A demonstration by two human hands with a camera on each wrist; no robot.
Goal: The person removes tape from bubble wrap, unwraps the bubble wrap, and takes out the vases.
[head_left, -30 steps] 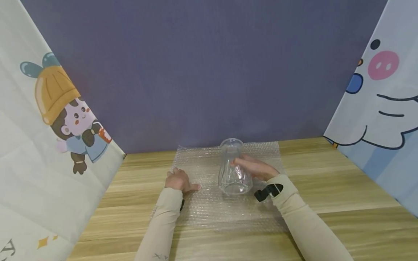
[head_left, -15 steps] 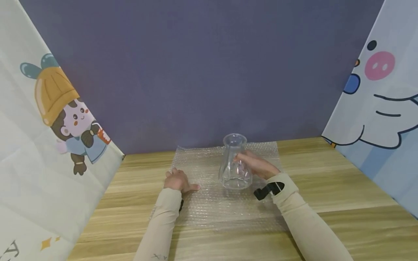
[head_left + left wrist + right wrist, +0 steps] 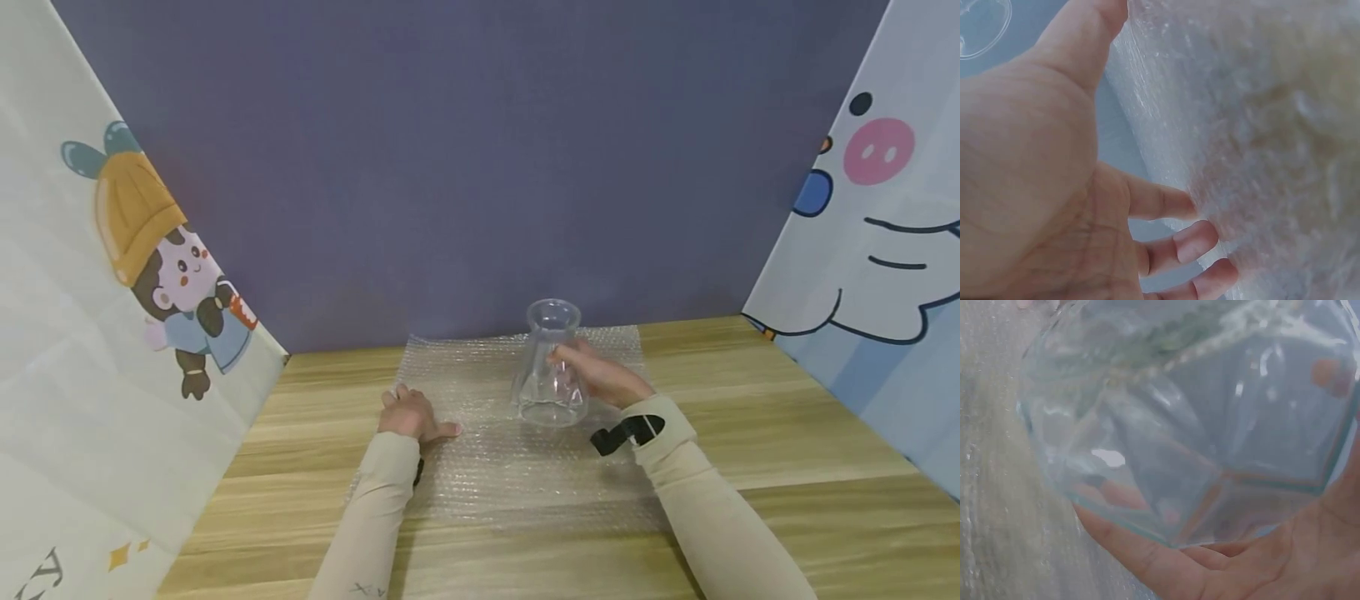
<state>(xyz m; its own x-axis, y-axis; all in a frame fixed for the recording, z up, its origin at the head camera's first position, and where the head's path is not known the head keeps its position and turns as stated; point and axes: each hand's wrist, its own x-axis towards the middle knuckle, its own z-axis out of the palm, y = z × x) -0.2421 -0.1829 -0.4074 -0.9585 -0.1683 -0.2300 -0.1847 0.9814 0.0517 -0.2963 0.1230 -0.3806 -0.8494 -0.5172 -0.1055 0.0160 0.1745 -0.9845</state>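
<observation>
In the head view my right hand (image 3: pixel 603 379) grips a clear glass vase (image 3: pixel 543 387) by its side, thumb across the near face. The vase has a flared round rim and a wider faceted body, its rim end pointing up and away. I cannot tell whether its base touches the bubble wrap (image 3: pixel 495 483). Close up in the right wrist view, the faceted glass (image 3: pixel 1197 425) lies against my fingers and palm. My left hand (image 3: pixel 411 417) rests on the wrap's left side, thumb extended. Its fingers (image 3: pixel 1163 203) look loosely spread at the wrap in the left wrist view.
A wood-grain table (image 3: pixel 750 417) lies under the sheet. Behind it rises a dark purple-grey panel (image 3: pixel 480 167). White cloths with cartoon prints stand as side walls, one at left (image 3: pixel 75 333) and one at right (image 3: pixel 900 292).
My right hand has moved the vase a little up and to the right, and more of its round mouth shows. My left hand has stayed in place on the bubble wrap.
</observation>
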